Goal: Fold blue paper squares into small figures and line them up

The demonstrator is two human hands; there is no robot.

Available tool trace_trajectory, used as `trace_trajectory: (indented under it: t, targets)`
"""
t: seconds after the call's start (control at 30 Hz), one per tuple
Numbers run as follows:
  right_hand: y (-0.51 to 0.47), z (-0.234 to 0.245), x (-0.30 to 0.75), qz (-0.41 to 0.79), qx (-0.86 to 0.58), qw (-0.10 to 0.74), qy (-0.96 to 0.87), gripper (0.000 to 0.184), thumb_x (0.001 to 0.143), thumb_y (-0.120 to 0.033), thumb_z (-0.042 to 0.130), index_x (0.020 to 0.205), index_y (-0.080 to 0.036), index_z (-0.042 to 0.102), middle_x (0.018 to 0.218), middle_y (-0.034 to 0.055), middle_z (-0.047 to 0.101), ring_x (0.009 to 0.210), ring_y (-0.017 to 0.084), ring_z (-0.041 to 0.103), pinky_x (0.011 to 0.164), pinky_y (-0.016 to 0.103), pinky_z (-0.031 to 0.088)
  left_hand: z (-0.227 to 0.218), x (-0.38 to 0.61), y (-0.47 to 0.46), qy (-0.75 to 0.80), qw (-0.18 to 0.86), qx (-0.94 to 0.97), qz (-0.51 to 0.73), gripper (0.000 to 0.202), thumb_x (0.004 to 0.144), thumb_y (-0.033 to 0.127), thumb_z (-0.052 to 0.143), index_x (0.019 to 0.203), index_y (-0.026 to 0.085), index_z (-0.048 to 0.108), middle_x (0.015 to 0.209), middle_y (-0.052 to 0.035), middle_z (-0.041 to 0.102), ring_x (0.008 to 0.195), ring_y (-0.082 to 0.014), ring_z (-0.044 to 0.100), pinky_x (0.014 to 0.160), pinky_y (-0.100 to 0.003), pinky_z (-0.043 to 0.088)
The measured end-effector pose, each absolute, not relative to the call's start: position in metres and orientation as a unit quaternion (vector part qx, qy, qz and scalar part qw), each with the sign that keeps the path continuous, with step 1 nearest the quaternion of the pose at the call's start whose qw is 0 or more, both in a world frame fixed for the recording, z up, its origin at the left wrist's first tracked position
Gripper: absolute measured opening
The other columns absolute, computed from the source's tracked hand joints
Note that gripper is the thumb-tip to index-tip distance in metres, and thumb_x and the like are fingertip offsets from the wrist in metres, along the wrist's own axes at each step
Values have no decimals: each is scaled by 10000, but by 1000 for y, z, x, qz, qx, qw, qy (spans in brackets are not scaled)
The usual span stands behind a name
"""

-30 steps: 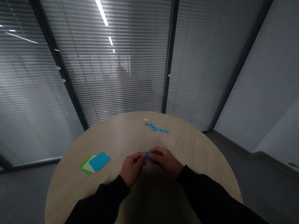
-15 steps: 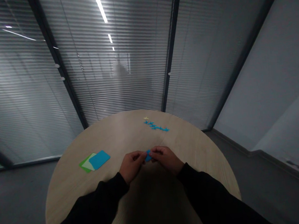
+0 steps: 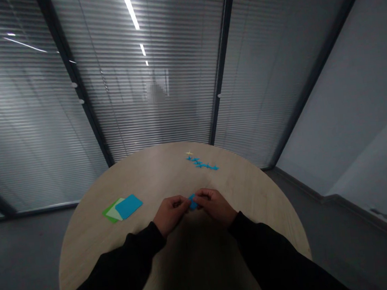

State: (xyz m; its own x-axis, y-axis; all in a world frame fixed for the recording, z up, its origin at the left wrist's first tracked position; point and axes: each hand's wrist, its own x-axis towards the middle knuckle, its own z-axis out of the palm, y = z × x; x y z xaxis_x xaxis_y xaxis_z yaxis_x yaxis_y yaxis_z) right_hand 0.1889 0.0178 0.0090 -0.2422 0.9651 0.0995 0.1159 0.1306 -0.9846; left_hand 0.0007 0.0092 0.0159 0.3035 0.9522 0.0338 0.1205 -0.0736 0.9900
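A small folded piece of blue paper (image 3: 193,202) is pinched between my two hands over the near half of the table. My left hand (image 3: 172,212) grips its left side with thumb and fingertips. On the other side, my right hand (image 3: 214,205) is closed on the paper's right edge. The fingers cover much of it, so its exact folded shape cannot be made out. Beyond my hands lie several small blue folded paper stars (image 3: 200,163) in a loose slanting row. A yellow folded paper star (image 3: 189,153) sits at the row's far end.
Flat paper sheets lie to the left: a blue sheet (image 3: 129,206) overlaps a pale green sheet (image 3: 114,212), with a brighter green sheet (image 3: 106,213) beneath. The round wooden table (image 3: 87,244) stands before glass panels with blinds (image 3: 177,110). A pale wall (image 3: 353,117) is on the right.
A little more of the blue paper shows between my fingertips. Both hands stay in nearly the same place, and the stars and sheets have not moved.
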Motion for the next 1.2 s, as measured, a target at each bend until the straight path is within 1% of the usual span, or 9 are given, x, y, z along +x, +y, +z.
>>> trace_trajectory:
  t: [0.17,0.23,0.3,0.43,0.6,0.8,0.97,1.07,1.2]
  targets:
    - [19,7,190,451,-397,507,-618,309,784,-432,736,936,-199,601,790,12,663,698,153,639,670,292,522,11,-2,14,439,546,581,414,394,750,533,719,773,140,739,676,-50,678,585,-140,549,561,-257,386]
    - [18,10,191,405,-376,501,-666,292,809,-399,723,1004,-212,613,839,24,673,747,160,653,695,297,536,8,-3,17,444,559,546,439,398,758,537,718,790,142,745,669,-41,670,565,-129,538,555,-254,384]
    - [15,14,192,333,-347,482,-733,268,831,-362,710,1049,-220,648,907,45,685,771,163,656,707,306,544,5,-3,18,436,577,519,456,393,756,535,726,785,143,742,670,-36,664,561,-123,533,557,-253,390]
    - [14,20,193,198,-315,473,-799,170,872,-344,691,996,-230,715,949,62,698,770,166,646,711,313,544,4,-3,19,416,596,513,456,390,743,527,751,778,139,732,691,-38,659,581,-121,529,579,-250,397]
    - [13,20,193,142,-326,473,-806,156,918,-365,655,919,-229,731,889,55,706,762,172,644,708,311,532,4,-2,17,404,612,511,449,392,755,526,746,793,136,730,685,-32,641,601,-124,517,607,-251,397]
    - [11,21,193,126,-342,483,-796,192,958,-346,592,856,-216,688,859,53,684,761,181,640,696,310,522,6,1,13,390,628,503,448,392,766,517,738,842,133,747,783,-64,688,648,-134,542,642,-256,417]
    - [10,21,188,146,-370,492,-774,189,967,-349,555,860,-212,629,846,46,630,741,175,610,647,283,500,10,3,10,392,628,516,431,389,753,525,754,808,140,756,764,-69,692,633,-132,534,603,-251,410]
    - [10,20,186,163,-392,498,-756,182,963,-340,551,858,-206,616,844,39,620,720,165,596,642,272,491,11,3,10,383,623,537,421,395,745,530,764,827,143,769,813,-77,709,656,-133,547,621,-255,416]
    - [10,17,186,157,-408,490,-754,183,964,-329,545,849,-199,601,832,37,605,709,162,575,644,271,478,11,2,10,379,610,565,406,421,748,550,755,860,146,782,811,-75,715,666,-142,559,640,-268,420]
